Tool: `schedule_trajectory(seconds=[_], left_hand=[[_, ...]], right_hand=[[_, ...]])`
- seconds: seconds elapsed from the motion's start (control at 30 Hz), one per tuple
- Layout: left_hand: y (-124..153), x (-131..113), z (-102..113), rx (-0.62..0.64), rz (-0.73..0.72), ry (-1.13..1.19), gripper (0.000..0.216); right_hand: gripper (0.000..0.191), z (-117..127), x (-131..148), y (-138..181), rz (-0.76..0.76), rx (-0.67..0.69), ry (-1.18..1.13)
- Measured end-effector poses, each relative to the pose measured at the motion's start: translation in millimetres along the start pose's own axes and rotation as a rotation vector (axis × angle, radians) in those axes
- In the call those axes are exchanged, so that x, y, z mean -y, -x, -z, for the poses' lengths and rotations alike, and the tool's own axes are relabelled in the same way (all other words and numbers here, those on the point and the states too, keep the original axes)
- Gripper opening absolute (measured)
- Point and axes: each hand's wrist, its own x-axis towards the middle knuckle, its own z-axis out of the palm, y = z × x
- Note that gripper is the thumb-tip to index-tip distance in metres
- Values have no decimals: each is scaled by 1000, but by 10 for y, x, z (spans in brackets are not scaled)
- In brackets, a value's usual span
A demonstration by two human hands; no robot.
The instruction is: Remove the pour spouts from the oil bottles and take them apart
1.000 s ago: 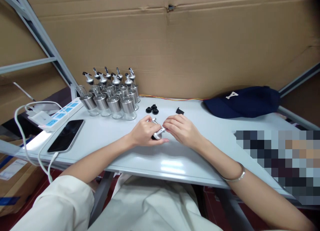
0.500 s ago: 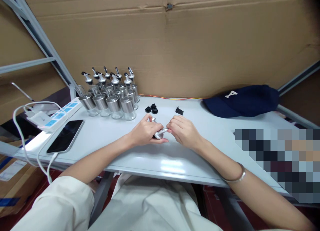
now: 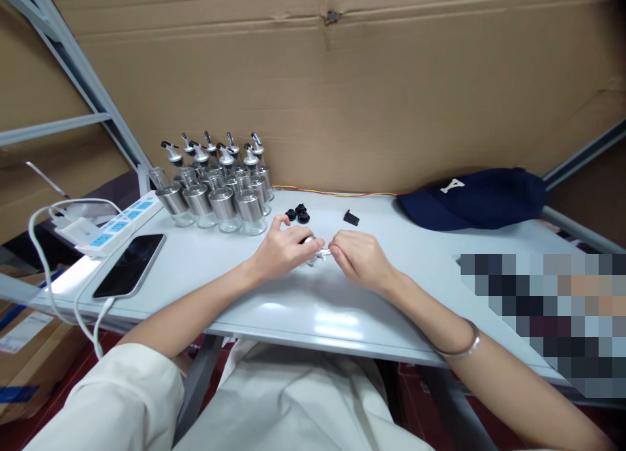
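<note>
Over the middle of the table, my left hand (image 3: 281, 250) grips a silver pourer spout (image 3: 312, 259) between thumb and fingers, its index finger raised. My right hand (image 3: 359, 259) pinches the narrow tip of the same spout from the other side. Fingers cover much of the spout, so its details are hard to make out. Just beyond my left hand sit three black stoppers (image 3: 302, 215) in a cluster. A small black plastic part (image 3: 351, 218) lies behind my right hand.
Several glass bottles with steel sleeves (image 3: 223, 206) stand at the back left, the rear ones topped with pourers. A phone (image 3: 130, 265) and a power strip (image 3: 117, 226) lie to the left. A navy cap (image 3: 479, 200) rests at the back right against the cardboard wall (image 3: 342, 105).
My left hand has turned the spout and its index finger has lifted. My right hand's fingers have curled tighter at the tip. The bottles and small black parts stay in place.
</note>
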Motion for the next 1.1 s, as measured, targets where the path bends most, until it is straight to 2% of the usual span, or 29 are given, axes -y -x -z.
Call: schedule_trajectory(seconds=[0.13, 0.27, 0.33, 0.4, 0.47, 0.53, 0.6, 0.8, 0.93, 1.1], left_hand=[[1, -15, -2, 39, 28, 34, 16], [16, 29, 19, -13, 49, 22, 19], [24, 58, 27, -35, 70, 23, 20], [28, 71, 26, -35, 73, 36, 18], [30, 64, 16, -34, 53, 53, 17], [31, 47, 3, -36, 34, 71, 16], [30, 31, -5, -37, 28, 86, 16], [37, 32, -14, -26, 23, 110, 15], [53, 40, -28, 0, 26, 116, 15], [64, 37, -43, 0, 25, 123, 15]], right_hand=[[34, 8, -12, -6, -135, 40, -128], [43, 58, -157, 20, -482, 107, -301], [46, 88, -294, 45, -657, 80, -412], [40, 112, -442, 70, -777, 13, -532], [32, 126, -569, 95, -838, -85, -603], [27, 134, -654, 118, -850, -162, -575], [23, 142, -699, 141, -847, -156, -502], [9, 195, -745, 195, -840, 157, -270], [9, 226, -828, 247, -872, 324, -140], [8, 273, -974, 338, -762, 581, -2]])
